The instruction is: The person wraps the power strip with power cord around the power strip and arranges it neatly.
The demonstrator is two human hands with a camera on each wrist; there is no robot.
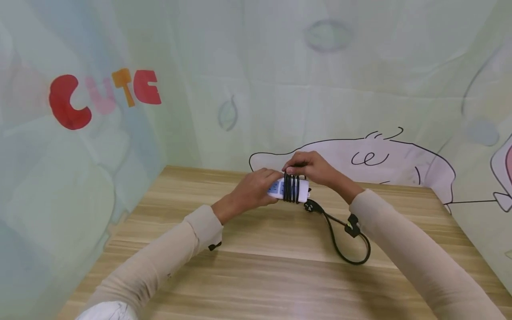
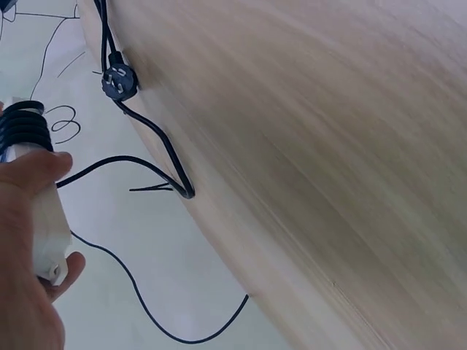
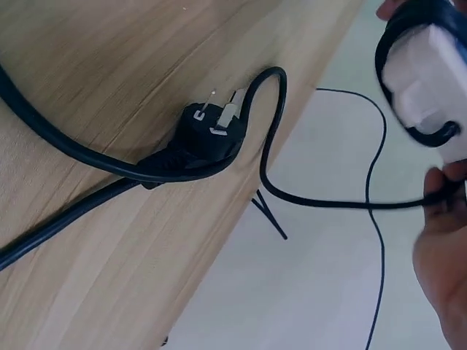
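Beige sleeves (image 1: 420, 258) nearest. Left hand (image 1: 254, 189) grips white power strip (image 1: 304, 190), black cord (image 1: 336, 243) coiled round it. Right hand (image 1: 315, 168) pinches cord. Plug (image 3: 208, 135) on wooden table (image 1: 256, 280) near strip.

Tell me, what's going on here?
A person is handling a white power strip with a black cord wound around it several times. The left hand has the strip in its grip, while the right hand pinches the cord. More cord lies loose on the wooden table, along with its plug.
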